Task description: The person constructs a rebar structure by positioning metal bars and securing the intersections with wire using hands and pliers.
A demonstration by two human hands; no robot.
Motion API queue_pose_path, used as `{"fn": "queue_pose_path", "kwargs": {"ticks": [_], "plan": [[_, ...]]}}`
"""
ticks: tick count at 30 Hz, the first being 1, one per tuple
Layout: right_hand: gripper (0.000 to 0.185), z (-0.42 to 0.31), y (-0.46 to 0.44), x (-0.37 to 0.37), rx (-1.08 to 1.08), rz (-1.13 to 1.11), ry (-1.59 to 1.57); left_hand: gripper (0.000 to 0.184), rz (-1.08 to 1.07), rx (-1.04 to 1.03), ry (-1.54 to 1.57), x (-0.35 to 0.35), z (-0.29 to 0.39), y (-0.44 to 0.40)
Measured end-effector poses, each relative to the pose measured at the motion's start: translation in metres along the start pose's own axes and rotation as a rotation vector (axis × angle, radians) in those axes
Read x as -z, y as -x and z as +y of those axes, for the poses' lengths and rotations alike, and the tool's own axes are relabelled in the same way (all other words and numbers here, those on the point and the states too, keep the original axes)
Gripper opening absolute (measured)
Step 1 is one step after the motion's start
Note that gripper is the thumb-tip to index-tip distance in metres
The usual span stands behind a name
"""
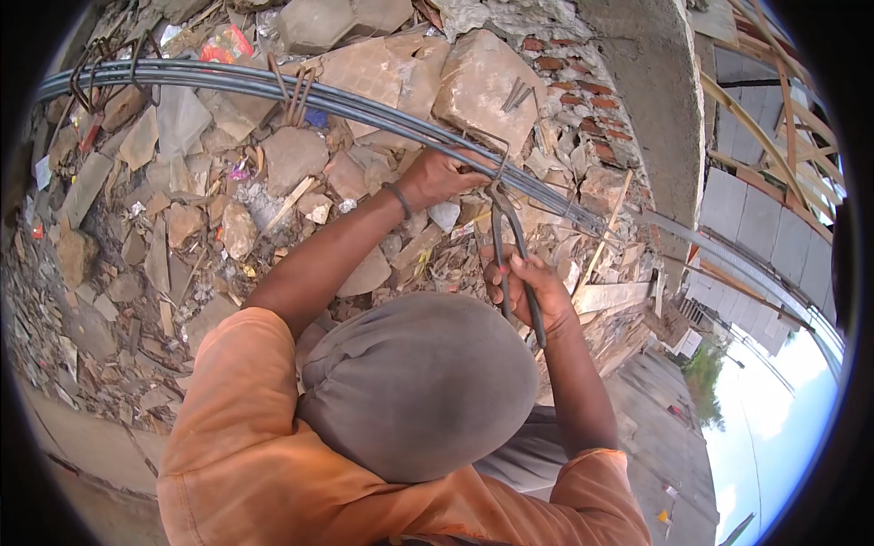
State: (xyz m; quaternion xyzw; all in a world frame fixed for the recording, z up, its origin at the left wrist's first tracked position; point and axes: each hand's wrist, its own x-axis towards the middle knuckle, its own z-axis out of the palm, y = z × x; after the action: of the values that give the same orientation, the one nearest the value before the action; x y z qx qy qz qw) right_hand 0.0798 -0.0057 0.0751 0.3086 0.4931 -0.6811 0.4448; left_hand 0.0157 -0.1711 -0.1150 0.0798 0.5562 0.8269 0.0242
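In the head view, a bundle of long bars [369, 111] runs across a heap of rubble [86, 196], curving from the upper left down toward the right. The left hand [435, 180], with a dark band [398, 202] on its wrist, is against the underside of the bundle. Its fingers are bent toward the bars, but the bars and the angle hide the fingertips, so I cannot tell whether they are closed on anything. The right hand [537, 282] is wrapped around the handles of the pincers [500, 207], whose jaws point up at the bundle, just beside the left hand's fingers. The two hands are near each other but apart.

A bent wire ring [505, 150] stands around the bars at the tip of the pincers. I judge the work at this ring to be under way rather than finished, since the tool is right at it; whether a tie there is tight is too small to see. Other rings are already on the bars: a pair [296, 100] near the middle and a bunch [84, 82] toward the far left. Those sit close together, so they look not yet spread out. A few short metal pieces [517, 95] lie on a flat stone [482, 82] beyond the bundle.

No brand or label can be read; a red wrapper [228, 44] among the stones is too blurred.
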Motion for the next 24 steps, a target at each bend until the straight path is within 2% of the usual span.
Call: {"fn": "queue_pose_path", "kwargs": {"ticks": [3, 6, 9, 10, 13, 16, 19, 20, 23, 24], "plan": [[0.04, 0.001, 0.001, 0.001, -0.016, 0.01, 0.043, 0.021, 0.0, -0.01, 0.007, 0.001, 0.001, 0.0], [0.039, -0.025, -0.001, -0.005, -0.219, 0.139, 0.328, 0.021, 0.014, -0.046, -0.002, 0.0, -0.003, 0.001], [0.044, -0.033, -0.002, -0.008, -0.165, 0.215, 0.457, 0.021, 0.02, 0.01, -0.007, 0.0, -0.001, 0.001], [0.053, -0.034, -0.001, -0.012, -0.159, 0.221, 0.469, 0.021, 0.019, 0.045, -0.006, 0.0, 0.001, 0.001], [0.061, -0.034, 0.002, -0.041, -0.138, 0.419, 0.663, 0.02, 0.031, -0.073, 0.017, 0.0, -0.003, 0.001], [0.061, -0.033, -0.004, -0.045, -0.074, 0.564, 1.273, 0.02, 0.037, 0.019, -0.022, 0.001, 0.002, 0.002], [0.057, -0.018, 0.003, -0.03, 0.336, 0.584, 1.932, 0.021, 0.044, -0.098, -0.046, 0.0, -0.005, 0.002], [0.052, -0.019, 0.006, -0.03, 0.273, 0.621, 2.088, 0.022, 0.027, -0.096, -0.029, 0.001, -0.007, 0.002], [0.049, -0.011, 0.005, -0.031, 0.233, 0.693, 2.228, 0.023, -0.024, -0.09, 0.005, 0.003, -0.011, 0.001], [0.046, -0.009, 0.004, -0.028, 0.19, 0.659, 2.186, 0.023, -0.037, -0.09, 0.007, 0.004, -0.012, 0.0]]}}
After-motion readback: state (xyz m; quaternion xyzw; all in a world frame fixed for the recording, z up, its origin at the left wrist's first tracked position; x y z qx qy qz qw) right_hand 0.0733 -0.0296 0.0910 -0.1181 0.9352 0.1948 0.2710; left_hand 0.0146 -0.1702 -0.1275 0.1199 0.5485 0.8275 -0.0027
